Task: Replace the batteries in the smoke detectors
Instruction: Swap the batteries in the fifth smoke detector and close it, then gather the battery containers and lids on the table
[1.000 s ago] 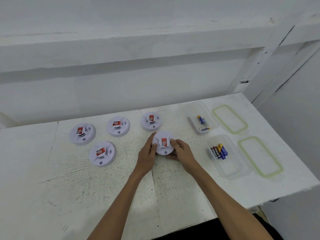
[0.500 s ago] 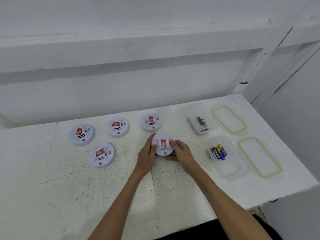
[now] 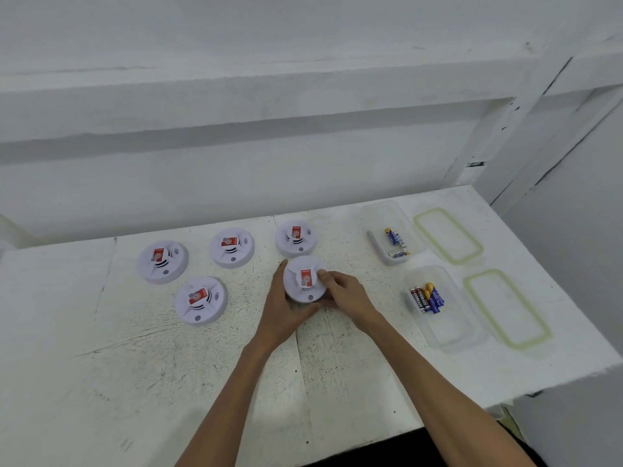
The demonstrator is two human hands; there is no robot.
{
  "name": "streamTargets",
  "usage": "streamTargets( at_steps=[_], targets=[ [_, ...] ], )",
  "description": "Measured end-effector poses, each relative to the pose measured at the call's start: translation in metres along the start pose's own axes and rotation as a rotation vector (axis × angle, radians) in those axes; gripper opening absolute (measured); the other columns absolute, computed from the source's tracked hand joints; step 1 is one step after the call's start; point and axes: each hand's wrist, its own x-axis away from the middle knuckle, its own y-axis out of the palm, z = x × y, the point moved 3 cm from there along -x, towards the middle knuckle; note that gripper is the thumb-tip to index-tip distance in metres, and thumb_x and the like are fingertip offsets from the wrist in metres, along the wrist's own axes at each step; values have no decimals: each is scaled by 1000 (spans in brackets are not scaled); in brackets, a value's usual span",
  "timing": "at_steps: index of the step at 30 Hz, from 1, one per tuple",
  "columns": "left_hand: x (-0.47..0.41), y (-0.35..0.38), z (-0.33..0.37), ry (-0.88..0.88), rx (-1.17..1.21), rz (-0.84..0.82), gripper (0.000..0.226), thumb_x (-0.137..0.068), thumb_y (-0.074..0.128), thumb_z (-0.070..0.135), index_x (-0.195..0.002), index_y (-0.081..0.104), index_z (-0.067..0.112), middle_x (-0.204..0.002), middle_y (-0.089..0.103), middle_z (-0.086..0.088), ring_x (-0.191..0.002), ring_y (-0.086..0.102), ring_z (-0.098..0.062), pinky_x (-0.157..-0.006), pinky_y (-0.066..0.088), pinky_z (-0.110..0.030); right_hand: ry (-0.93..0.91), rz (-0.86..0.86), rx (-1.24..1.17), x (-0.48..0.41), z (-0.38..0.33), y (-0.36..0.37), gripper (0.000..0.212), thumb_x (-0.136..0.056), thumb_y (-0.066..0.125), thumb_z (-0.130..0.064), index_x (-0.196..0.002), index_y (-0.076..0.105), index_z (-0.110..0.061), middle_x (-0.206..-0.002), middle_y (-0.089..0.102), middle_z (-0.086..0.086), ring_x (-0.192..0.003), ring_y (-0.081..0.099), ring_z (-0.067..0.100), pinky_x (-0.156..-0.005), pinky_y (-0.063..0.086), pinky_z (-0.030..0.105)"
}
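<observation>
Your left hand (image 3: 285,306) and right hand (image 3: 344,294) meet on one smoke detector (image 3: 305,279), which sits face up between them, a little right of centre on the worktop (image 3: 135,382). The left fingers curl round its left and near rim, thumb up along the far-left edge; the right fingers (image 3: 325,276) close on its right rim. Both hands are closed on the housing. Whether it is lifted clear of the worktop or resting on it cannot be told.

The detector is round, so there is no long axis to align. The relation that matters is that your hands sit on opposite sides of the rim. In my judgement this suits a twist to free the cover, or a turn-over to reach the battery bay, which does not show from above. Neither hand is nearer.

Just beyond, almost touching, lies a second detector (image 3: 296,238); it crowds any sweep away from you. Three more lie to the left, well apart: one near (image 3: 201,301), two further back (image 3: 162,261) (image 3: 232,247).

To the right, the near tub (image 3: 448,332) holds several batteries (image 3: 426,297). The far tub (image 3: 377,214) holds a few (image 3: 396,242). Two lids (image 3: 507,308) (image 3: 446,234) lie beyond them, clear of your reach path.
</observation>
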Motion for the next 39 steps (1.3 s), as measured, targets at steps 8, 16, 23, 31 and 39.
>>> streamTargets(
  at_steps=[8, 16, 23, 31, 39],
  targets=[
    [18, -21, -22, -37, -379, 349, 102, -63, 87, 66, -143, 52, 14, -135, 51, -6, -128, 43, -17, -101, 42, -25, -172, 184, 407, -2, -19, 29, 37, -93, 60, -54, -103, 63, -18, -93, 74, -2, -80, 70, 14, -75, 58, 33],
    [17, -23, -21, -61, -387, 368, 89, -63, 85, 72, -128, 57, 19, -117, 64, 3, -111, 57, -19, -95, 49, -39, -242, 256, 507, -1, -11, 28, 29, -93, 59, -52, -101, 68, -25, -98, 67, -4, -82, 63, 8, -76, 50, 25],
    [15, -23, -16, -27, -435, 350, 71, -66, 84, 70, -116, 59, 26, -106, 64, 12, -102, 58, -13, -99, 43, -35, -237, 230, 513, -2, -10, 25, 33, -93, 62, -48, -107, 71, -20, -104, 65, 0, -87, 64, 11, -81, 50, 25],
    [26, -20, -11, -19, -429, 358, 89, -77, 81, 60, -144, 45, 13, -144, 51, -3, -136, 42, -20, -114, 35, -34, -136, 132, 435, 4, -27, 18, 34, -94, 62, -37, -121, 62, -15, -105, 68, 0, -91, 69, 19, -85, 57, 35],
    [-4, 29, 31, 148, -348, 169, 43, -92, 63, 31, -131, 59, 15, -130, 56, 9, -121, 51, -16, -103, 43, -35, -229, 160, 376, 19, -94, -71, 14, -95, 62, -27, -98, 70, -16, -89, 73, -5, -66, 73, 11, -67, 60, 31]
  ],
)
